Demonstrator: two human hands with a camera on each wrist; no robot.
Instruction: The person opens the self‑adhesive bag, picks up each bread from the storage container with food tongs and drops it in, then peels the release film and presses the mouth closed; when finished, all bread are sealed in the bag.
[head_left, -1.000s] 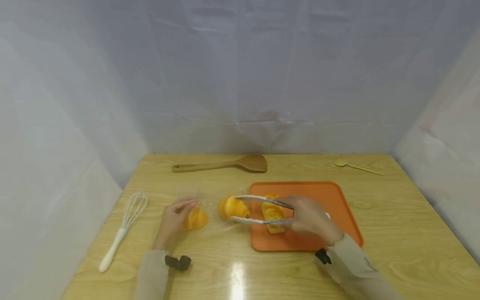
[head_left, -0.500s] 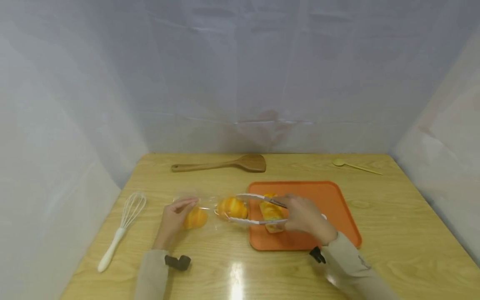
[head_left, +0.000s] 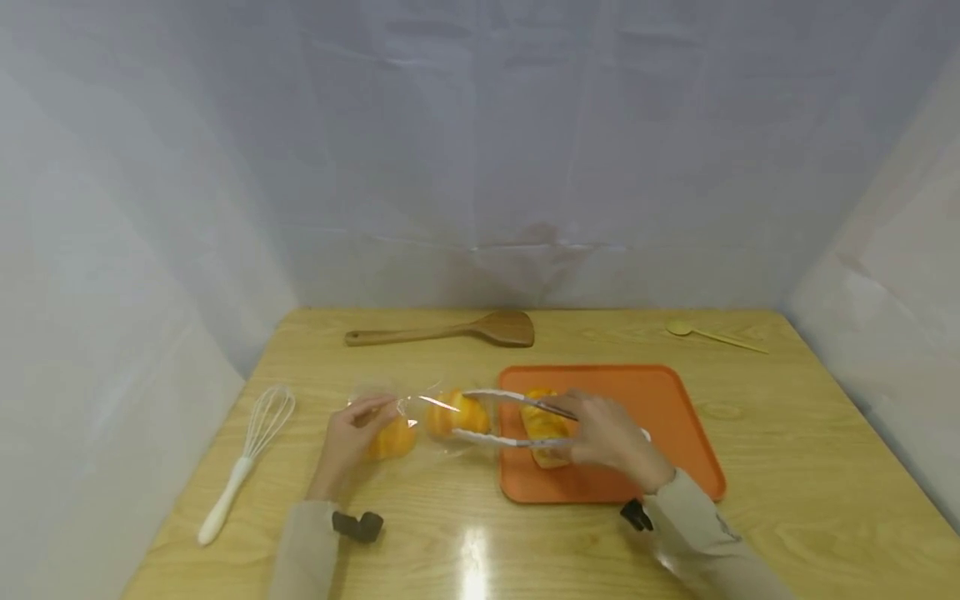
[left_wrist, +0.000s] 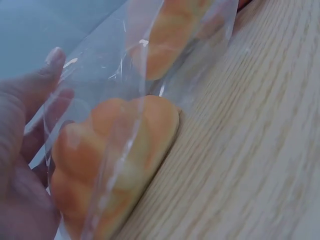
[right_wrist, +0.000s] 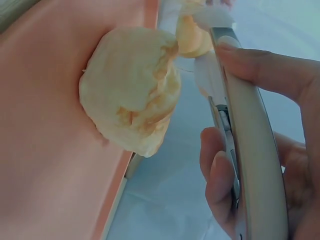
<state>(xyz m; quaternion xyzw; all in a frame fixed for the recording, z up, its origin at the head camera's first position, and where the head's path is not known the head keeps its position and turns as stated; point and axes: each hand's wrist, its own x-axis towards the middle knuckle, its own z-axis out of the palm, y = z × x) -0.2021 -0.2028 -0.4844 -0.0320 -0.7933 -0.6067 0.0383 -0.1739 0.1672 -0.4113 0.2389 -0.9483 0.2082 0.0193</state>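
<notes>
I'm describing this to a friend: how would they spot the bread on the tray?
On the wooden table, find the orange tray. In the head view, a golden bread piece lies near its left edge. Only this one is on the tray; two similar pieces are beyond that edge.

In the head view, a light wooden table (head_left: pixel 810 433) spread from about four o'clock round to eight, its far edge lying along a bluish-grey back sheet (head_left: pixel 480 150). That sheet reached up to twelve o'clock, marked by faint upright folds and a shiny level crease low down. A paler left sheet (head_left: pixel 112 250) hung at nine o'clock, and a creased right sheet (head_left: pixel 900 233) at three. A white glare (head_left: pixel 474 562) shone off the wood at six o'clock.
</notes>
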